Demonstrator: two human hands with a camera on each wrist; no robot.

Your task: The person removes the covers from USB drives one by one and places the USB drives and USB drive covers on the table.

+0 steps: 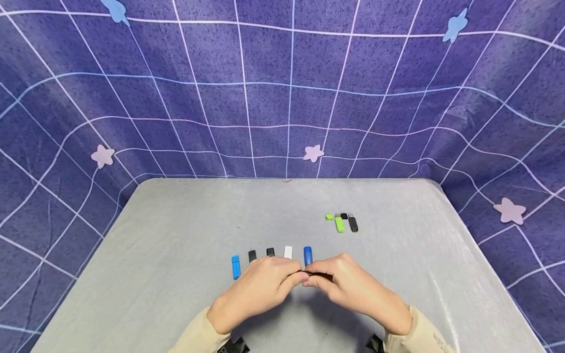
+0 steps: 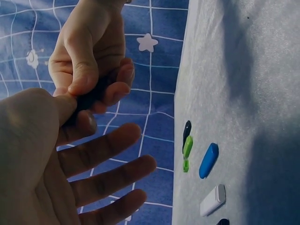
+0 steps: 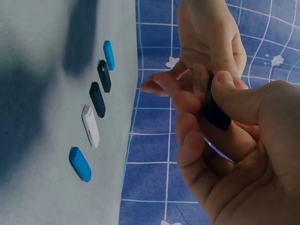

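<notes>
Both hands meet low over the near part of the table, with a dark USB stick [image 3: 217,110] between them. My right hand [image 1: 353,284] grips its body between thumb and curled fingers. At the stick's other end, my left hand [image 1: 265,284] pinches with thumb and index finger, and its other fingers spread out in the left wrist view. Much of the stick is hidden by fingers. Just beyond the hands lies a row of USB sticks: a light blue one [image 1: 236,267], two black ones [image 3: 104,76] [image 3: 97,99], a white one [image 1: 288,252] and a darker blue one [image 1: 308,255].
Farther back on the grey-covered table [image 1: 176,220] lie a green USB stick [image 1: 339,224] and a black one [image 1: 353,224], both uncapped. A green cap [image 1: 329,216] and a black cap [image 1: 344,215] lie beside them. A purple gridded curtain [image 1: 265,98] surrounds the table's back and sides.
</notes>
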